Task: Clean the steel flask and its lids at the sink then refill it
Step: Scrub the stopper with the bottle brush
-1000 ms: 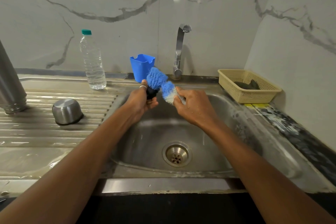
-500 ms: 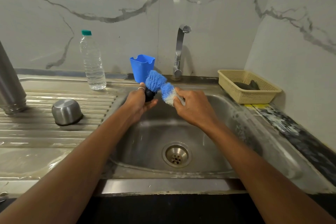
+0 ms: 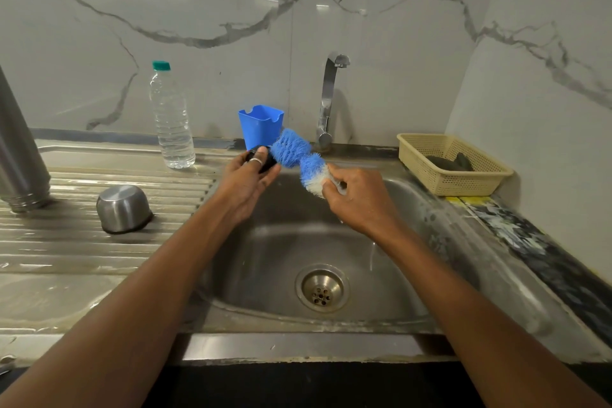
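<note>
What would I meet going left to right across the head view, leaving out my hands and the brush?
Tall steel flask → upturned steel cup lid → clear plastic water bottle with green cap → blue plastic holder → chrome tap → beige plastic basket.

A single head-worn camera looks forward and steeply down from the front edge of a steel sink (image 3: 298,346), facing the marble wall (image 3: 231,10) behind it. Its wide-angle lens bends the counter line and wall seams. Both forearms enter from the bottom corners, and the left hand (image 3: 246,180) and right hand (image 3: 359,200) meet at arm's length, just above centre. The drain (image 3: 322,290) lies below centre and the tap (image 3: 328,99) above. The left frame edge crops the steel flask (image 3: 16,149). A basket (image 3: 443,182) sits near the right edge.
</note>
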### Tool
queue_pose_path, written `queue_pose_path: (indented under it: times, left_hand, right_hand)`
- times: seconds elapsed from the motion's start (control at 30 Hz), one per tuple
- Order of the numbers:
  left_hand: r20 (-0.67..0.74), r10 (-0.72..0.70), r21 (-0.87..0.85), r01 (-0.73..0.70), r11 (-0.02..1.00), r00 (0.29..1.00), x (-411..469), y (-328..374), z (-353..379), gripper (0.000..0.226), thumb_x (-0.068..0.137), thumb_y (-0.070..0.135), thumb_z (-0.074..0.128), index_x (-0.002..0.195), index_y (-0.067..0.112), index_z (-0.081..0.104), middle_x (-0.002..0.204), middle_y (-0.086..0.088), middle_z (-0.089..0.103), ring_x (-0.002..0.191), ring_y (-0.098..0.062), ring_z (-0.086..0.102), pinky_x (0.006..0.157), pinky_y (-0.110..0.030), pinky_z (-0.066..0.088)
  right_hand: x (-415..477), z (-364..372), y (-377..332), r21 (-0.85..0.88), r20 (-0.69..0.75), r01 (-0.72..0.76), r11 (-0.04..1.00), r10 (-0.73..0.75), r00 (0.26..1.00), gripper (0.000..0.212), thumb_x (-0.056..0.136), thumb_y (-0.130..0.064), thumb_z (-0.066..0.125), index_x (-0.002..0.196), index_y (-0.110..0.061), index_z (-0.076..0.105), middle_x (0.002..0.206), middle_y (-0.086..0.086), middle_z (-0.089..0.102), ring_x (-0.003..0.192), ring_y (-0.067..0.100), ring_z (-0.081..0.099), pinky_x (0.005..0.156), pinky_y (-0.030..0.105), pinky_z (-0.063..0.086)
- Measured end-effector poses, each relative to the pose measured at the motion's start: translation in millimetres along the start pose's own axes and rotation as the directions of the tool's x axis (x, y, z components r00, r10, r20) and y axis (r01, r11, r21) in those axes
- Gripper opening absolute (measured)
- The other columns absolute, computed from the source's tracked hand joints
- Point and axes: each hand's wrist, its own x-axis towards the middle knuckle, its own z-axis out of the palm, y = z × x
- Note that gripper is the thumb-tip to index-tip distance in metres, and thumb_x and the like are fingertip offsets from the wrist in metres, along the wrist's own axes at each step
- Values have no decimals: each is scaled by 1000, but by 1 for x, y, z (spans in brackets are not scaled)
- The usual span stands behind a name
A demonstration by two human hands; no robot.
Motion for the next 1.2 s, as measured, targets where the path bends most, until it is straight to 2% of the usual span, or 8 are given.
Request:
queue_pose_path:
  times: [0.17, 0.4, 0.5, 0.63, 0.8, 1.0, 1.13, 1.2]
  left_hand:
    - [109, -82, 208, 58, 976, 991, -11, -5, 3, 42, 104, 31, 57, 135, 1, 58, 113, -12, 67, 80, -14, 64, 65, -23, 59]
    - [-73, -14, 192, 27, 981, 997, -1, -3, 3, 48, 103, 38, 56, 130, -1, 58, 117, -15, 67, 85, -15, 68, 66, -20, 59]
    - [-5, -56, 221, 56, 974, 998, -8, -5, 3, 46, 103, 38, 56, 127, -1, 61, 118, -16, 69, 89, -17, 69, 74, -25, 63]
    - [97, -44, 226, 21, 974, 994, -14, -10, 17, 45, 101, 38, 61, 131, 5, 61, 123, -8, 72, 97, -13, 72, 82, -27, 61]
    - [92, -8, 202, -11, 979, 996, -12, -8, 10, 53, 89, 16, 77, 134, 4, 51, 129, -16, 67, 105, -22, 72, 84, -30, 61]
    - [125, 48, 249, -78, 965, 991, -11, -5, 6, 54, 85, 12, 80, 134, 9, 55, 131, -15, 65, 109, -21, 70, 75, -21, 58]
    - [138, 68, 223, -98, 970, 988, -11, -2, 2, 50, 88, 13, 77, 134, 6, 59, 132, -15, 64, 111, -21, 70, 77, -23, 59]
    - [121, 84, 192, -106, 976, 989, -10, 1, 0, 47, 91, 10, 74, 135, 5, 60, 131, -15, 65, 113, -21, 69, 82, -24, 60]
  right_hand:
    - [3, 6, -5, -18, -24, -29, 999, 29, 999, 27, 93, -26, 55, 102, -9, 73, 80, 8, 71, 72, 27, 63, 67, 41, 53]
    - [-2, 0, -6, -25, 16, 4, 1000, -4, 1000, 28, 93, -26, 56, 104, -5, 71, 69, 5, 66, 64, 24, 60, 63, 41, 52]
    - [-1, 8, -9, -37, 4, 22, 999, -22, 1000, 28, 93, -25, 55, 103, -4, 71, 69, 6, 65, 67, 29, 60, 66, 45, 53]
    - [5, 6, -4, -24, -52, -54, 998, 53, 997, 31, 95, -24, 56, 111, -2, 71, 101, 15, 75, 91, 35, 67, 79, 45, 55]
    - [4, 3, 4, 25, -9, -121, 992, 121, 993, 18, 94, -23, 58, 87, -11, 70, 74, 2, 66, 67, 19, 58, 62, 30, 41]
    - [4, 2, 0, 88, 47, -223, 971, 220, 974, 22, 94, -23, 58, 102, -13, 76, 69, -5, 64, 63, 7, 58, 53, 18, 38]
    - [6, -3, -1, 145, 39, -265, 953, 262, 964, 21, 94, -22, 59, 104, -11, 76, 69, 1, 65, 64, 14, 57, 58, 28, 40]
    - [7, -7, -3, 177, 21, -257, 950, 258, 966, 22, 94, -21, 61, 107, -11, 75, 69, 1, 65, 62, 9, 56, 55, 17, 38]
